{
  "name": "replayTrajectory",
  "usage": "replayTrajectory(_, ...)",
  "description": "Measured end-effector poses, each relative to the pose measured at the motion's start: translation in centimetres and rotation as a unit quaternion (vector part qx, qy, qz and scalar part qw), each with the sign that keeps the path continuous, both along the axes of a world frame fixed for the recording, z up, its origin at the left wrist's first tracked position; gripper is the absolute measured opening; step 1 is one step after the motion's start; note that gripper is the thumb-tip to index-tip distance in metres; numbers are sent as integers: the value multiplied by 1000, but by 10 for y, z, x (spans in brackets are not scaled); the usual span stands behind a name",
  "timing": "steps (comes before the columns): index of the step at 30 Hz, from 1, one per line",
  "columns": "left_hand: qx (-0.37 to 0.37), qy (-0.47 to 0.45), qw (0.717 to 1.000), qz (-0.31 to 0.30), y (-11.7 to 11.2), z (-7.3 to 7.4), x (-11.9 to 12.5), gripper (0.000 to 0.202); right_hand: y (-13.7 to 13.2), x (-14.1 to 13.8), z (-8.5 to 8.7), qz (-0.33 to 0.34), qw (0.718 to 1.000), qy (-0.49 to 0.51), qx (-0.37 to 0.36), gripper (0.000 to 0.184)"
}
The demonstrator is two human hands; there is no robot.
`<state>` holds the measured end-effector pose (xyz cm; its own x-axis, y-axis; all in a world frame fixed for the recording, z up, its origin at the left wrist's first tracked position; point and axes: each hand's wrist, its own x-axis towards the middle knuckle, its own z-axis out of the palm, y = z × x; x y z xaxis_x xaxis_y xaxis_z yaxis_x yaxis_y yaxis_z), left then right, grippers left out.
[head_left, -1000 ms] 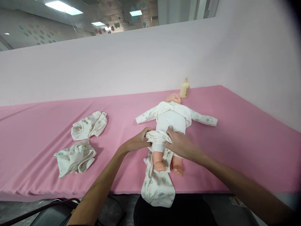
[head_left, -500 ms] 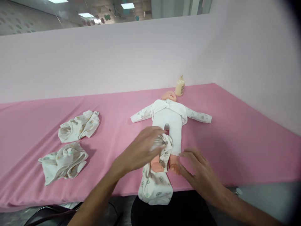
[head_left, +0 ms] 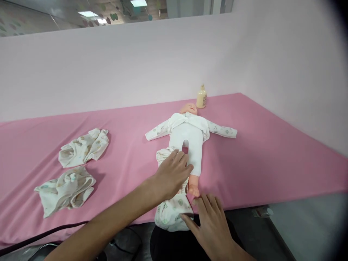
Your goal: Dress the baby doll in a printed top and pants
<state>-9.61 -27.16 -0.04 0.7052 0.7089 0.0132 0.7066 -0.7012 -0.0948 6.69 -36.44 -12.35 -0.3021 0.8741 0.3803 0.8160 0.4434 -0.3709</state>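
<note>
Two hands are laid on the pants [head_left: 170, 214], a printed garment bunched high beside one leg of the doll [head_left: 187, 136] and hanging over the front edge of the table [head_left: 258, 156]. The left hand [head_left: 174, 174] is pressed on the bunched top part, fingers loosely curved; whether cloth is pinched under the palm cannot be told. The right hand [head_left: 210, 224] is spread wide with nothing clasped, its fingertips touching the hanging part. The pants are judged light, limp and easily crumpled, so they are best taken at the gathered top edge, with both sides pinched. The doll is judged light, with stiffer limbs that could snag the cloth. Two more garments [head_left: 83, 146] lie well apart to the left, and a bottle [head_left: 201, 98] stands just behind the doll's head.
</note>
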Motion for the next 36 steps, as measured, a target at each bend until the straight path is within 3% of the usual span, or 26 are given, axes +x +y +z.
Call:
replayTrajectory(5, 19, 21, 999, 18, 5, -4, -3, 11, 6, -3, 11, 88, 993, 25, -76, 11)
replayTrajectory(8, 22, 29, 999, 8, 11, -1, -12, 10, 9, 7, 24, 162, 971, 88, -151, 10)
replayTrajectory(12, -53, -66, 996, 18, 20, 8, -36, 25, 17, 28, 45, 185, 917, 229, -269, 17)
replayTrajectory(14, -92, -131, 986, 51, 22, 9, -48, 34, 23, 36, 53, 179, 898, 299, -270, 19)
replayTrajectory(17, -117, -230, 956, 143, 23, 3, -58, 38, 30, 44, 59, 146, 893, 361, -228, 21)
replayTrajectory(19, -125, -266, 937, 189, 23, -2, -59, 38, 30, 47, 61, 123, 900, 351, -226, 22)
replayTrajectory(22, -133, -265, 931, 213, 22, -3, -58, 39, 23, 51, 64, 136, 902, 286, -294, 24)
replayTrajectory(25, -157, -228, 942, 190, 20, 6, -54, 40, 17, 54, 66, 194, 873, 226, -386, 25)
replayTrajectory(27, -166, -204, 953, 150, 19, 12, -46, 40, 18, 53, 65, 191, 859, 218, -421, 28)
replayTrajectory(31, -124, -155, 976, 89, 24, 13, -26, 36, 31, 44, 55, 116, 857, 253, -434, 35)
replayTrajectory(33, -121, -154, 977, 88, 28, 12, -20, 34, 37, 39, 52, 115, 851, 270, -435, 37)
replayTrajectory(36, -192, -260, 935, 144, 34, 13, -19, 35, 41, 35, 53, 146, 864, 265, -403, 38)
